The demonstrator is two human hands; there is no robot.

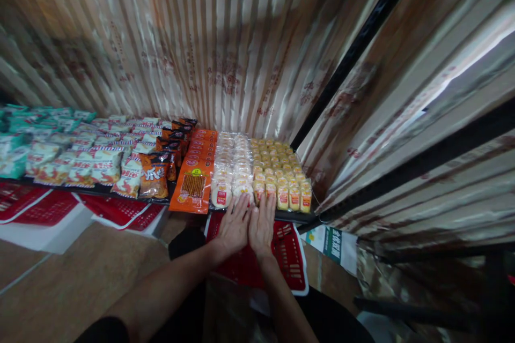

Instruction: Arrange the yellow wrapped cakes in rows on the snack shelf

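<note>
We rest our left hand against the white packs, right hand against the yellow packs, fronting the shelf; fingers straight, clamping nothing — we do best pressing lightly, evenly.

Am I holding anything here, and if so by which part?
Nothing looks held: left hand flat against white packs, right hand flat against yellow packs.

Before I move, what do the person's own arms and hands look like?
The left hand and right hand are bare, without gloves. Left forearm and right forearm are uncovered, with no watch visible. A dark cloth sleeve shows on the left arm; no right sleeve appears.
</note>
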